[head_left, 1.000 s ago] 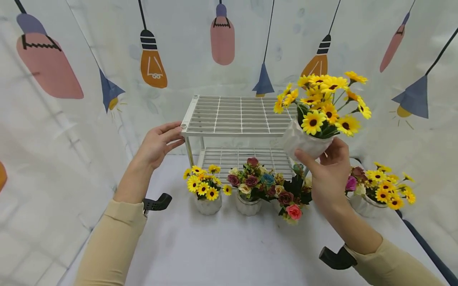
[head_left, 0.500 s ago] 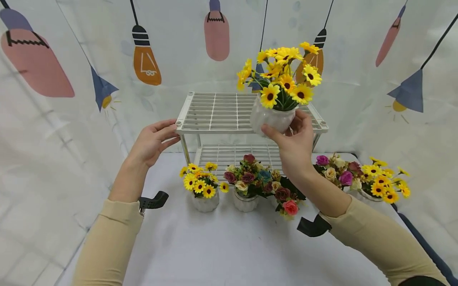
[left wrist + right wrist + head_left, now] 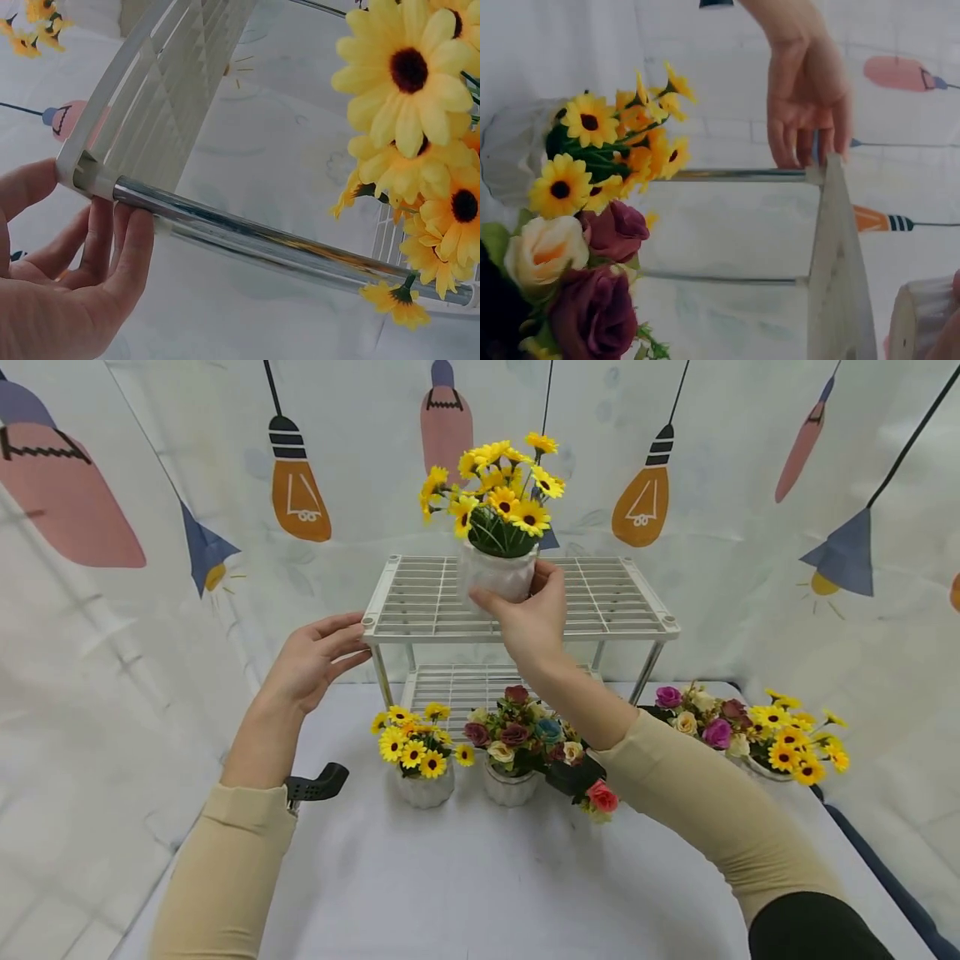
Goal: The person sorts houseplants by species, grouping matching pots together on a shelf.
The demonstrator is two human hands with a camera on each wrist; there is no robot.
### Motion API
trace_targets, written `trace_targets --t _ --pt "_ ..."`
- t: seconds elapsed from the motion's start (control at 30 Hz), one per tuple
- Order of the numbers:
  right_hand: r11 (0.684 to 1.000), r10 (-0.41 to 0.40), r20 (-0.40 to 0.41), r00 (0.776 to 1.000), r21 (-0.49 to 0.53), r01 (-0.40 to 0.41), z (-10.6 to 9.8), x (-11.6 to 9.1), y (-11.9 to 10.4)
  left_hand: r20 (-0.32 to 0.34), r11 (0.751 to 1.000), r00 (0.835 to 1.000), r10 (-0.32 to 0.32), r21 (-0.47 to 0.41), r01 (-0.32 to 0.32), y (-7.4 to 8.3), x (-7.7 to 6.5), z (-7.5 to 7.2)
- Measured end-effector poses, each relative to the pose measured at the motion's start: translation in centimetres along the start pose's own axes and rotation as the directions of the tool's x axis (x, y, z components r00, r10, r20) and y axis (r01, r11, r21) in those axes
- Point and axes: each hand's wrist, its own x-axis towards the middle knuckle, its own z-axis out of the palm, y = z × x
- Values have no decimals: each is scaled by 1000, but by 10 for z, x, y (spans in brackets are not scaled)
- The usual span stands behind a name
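pinching unplaced pot [image 3: 491,570] w/ r hand [image 3: 534,622] over rack [image 3: 600,636] — touching corner [image 3: 372,626] w/ straightish-fingered l hand [image 3: 311,660], w/ other pots [image 3: 425,792] on tbl [image 3: 487,885]

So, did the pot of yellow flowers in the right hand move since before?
Yes, left: against the white rack in the head view, the held flower pot went from the right end to near the middle.
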Motion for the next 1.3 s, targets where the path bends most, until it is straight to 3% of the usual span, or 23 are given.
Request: trace_targets --t 0.4,0.6,1.0,1.3 --pt "986 3 -35 999 -169 -9 53 30 12 8 1000 1000 20 -20 -20 3 -1 -3" --pt "971 95 -81 992 -213 -111 72 40 21 3 1000 1000 17 20 -17 -1 -2 -1" --pt "906 192 -45 980 -376 -195 93 53 25 8 999 1000 29 19 -30 -2 0 2" --pt "865 197 -31 980 -465 -189 97 56 23 8 999 999 33 32 -34 -3 0 0"
